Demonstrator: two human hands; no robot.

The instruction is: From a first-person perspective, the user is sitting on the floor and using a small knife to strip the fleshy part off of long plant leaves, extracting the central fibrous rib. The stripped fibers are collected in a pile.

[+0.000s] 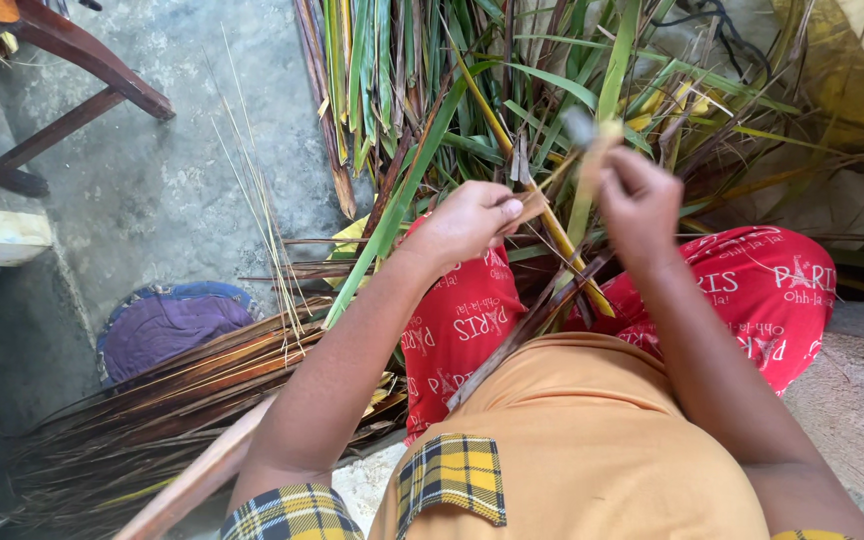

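Head view, looking down over the person's lap. The left hand (467, 222), at the centre of the frame, is closed, thumb and fingers pinching a yellow-green palm leaf strip (552, 225) that runs diagonally from the upper middle of the frame down toward the lap. The right hand (640, 205), just right of centre and slightly higher, is closed around a small tool (584, 140) whose blurred grey tip rises above the fingers; whether this is a blade cannot be told. The two hands lie near each other, with the strip passing between them. Below the hands, the lap is covered by red printed fabric (762, 290), and an orange shirt (592, 450) with a yellow plaid pocket (452, 475) fills the lower centre. A heap of green palm leaves (422, 90) occupies the upper middle and upper right of the frame, their long blades fanning outward behind the hands. At the lower left, a bundle of brown dried leaves (172, 400) lies on the concrete floor (152, 180), with several thin pale leaf ribs (257, 200) standing up from it. Beside that bundle, at the left, rests a purple and blue cloth (167, 325). The legs of a dark wooden chair (82, 70) cross the upper left corner.
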